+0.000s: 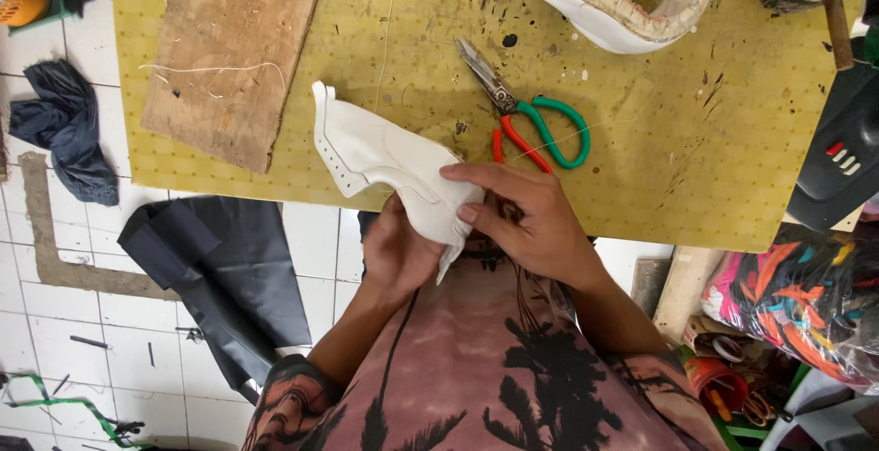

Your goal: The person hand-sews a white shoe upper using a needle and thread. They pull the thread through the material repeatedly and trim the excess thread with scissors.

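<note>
Mid-stitch on the white shoe upper [385,160]: left hand [396,254] clamps it underneath, right hand [531,222] pinches its edge; next pull needs steady tension.

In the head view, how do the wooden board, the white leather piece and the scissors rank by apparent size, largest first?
1. wooden board, clearly largest.
2. white leather piece, partly hidden by both hands, so its full extent is unsure.
3. scissors, looking smallest.

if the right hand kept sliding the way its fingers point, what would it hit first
The right hand points left across the white shoe piece it holds, so it would likely keep running along that piece; past it lies the wooden board.
</note>
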